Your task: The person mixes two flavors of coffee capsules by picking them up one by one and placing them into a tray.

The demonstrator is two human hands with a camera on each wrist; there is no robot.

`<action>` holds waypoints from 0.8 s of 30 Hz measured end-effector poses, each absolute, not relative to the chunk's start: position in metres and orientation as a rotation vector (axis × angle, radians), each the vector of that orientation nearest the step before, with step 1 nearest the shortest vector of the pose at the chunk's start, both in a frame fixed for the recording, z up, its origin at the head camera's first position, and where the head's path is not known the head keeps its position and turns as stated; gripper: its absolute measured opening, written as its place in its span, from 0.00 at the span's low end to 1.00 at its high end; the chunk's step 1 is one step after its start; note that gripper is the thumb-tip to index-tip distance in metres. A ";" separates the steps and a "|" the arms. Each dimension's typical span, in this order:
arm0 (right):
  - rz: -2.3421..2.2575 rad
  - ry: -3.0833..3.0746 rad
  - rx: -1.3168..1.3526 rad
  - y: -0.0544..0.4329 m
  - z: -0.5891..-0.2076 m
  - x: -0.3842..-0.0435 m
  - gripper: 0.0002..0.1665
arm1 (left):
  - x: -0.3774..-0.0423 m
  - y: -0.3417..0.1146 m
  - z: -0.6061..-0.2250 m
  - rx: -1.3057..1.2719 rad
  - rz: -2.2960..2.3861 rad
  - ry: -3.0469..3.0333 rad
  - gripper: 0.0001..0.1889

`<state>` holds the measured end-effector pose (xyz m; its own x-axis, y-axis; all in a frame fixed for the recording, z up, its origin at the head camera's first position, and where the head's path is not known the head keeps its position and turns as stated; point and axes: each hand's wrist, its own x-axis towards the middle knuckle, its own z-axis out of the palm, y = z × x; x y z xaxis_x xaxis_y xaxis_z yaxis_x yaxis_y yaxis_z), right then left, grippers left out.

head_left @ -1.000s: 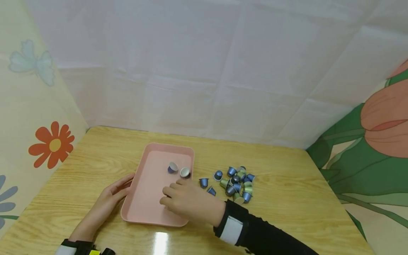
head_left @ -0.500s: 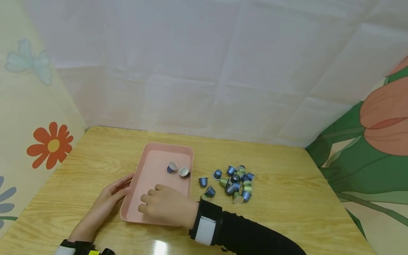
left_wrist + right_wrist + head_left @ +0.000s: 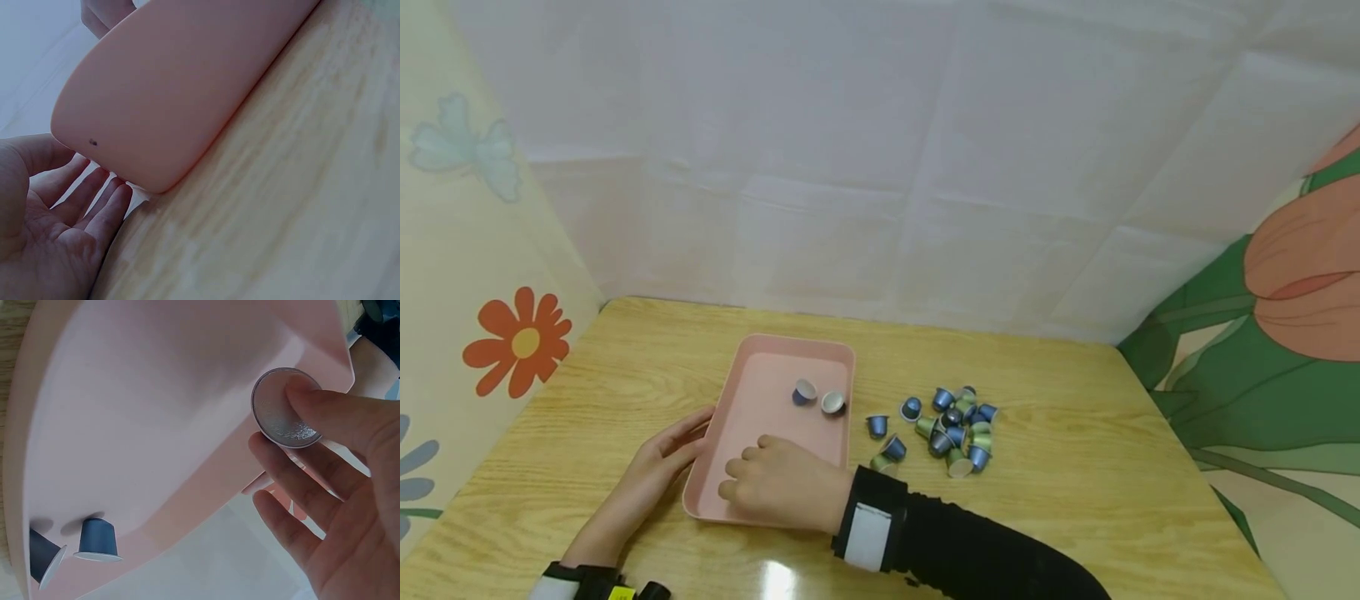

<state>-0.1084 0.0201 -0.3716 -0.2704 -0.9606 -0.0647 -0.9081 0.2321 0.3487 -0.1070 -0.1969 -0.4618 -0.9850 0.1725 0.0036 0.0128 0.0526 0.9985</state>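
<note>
The fingers (image 3: 289, 478) of the right hand (image 3: 786, 485) pinch a pod (image 3: 275, 412) above the tray (image 3: 767, 375), toward its near edge. The left hand (image 3: 658, 462), loosely open, seems to touch the tray's left edge. Two pods (image 3: 802, 397) lie inside by the right edge; blue and green pods (image 3: 941, 443) cluster beyond it on the counter (image 3: 1120, 475).

Tray (image 3: 767, 383) on table (image 3: 1060, 400), two capsules (image 3: 802, 396) inside, capsule pile (image 3: 955, 436) to its right, left hand (image 3: 658, 458) at tray's left
</note>
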 end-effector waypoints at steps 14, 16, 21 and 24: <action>-0.471 -2.331 1.767 0.023 -0.371 -0.111 0.08 | -0.107 -0.197 -0.461 0.211 2.086 2.197 0.29; -0.464 -2.331 1.767 0.023 -0.371 -0.111 0.09 | -0.107 -0.197 -0.462 0.206 2.090 2.193 0.29; -0.456 -2.340 1.768 0.024 -0.371 -0.110 0.10 | -0.106 -0.198 -0.462 0.210 2.082 2.199 0.29; -0.446 -2.355 1.764 0.026 -0.370 -0.110 0.10 | -0.107 -0.197 -0.461 0.212 2.081 2.199 0.29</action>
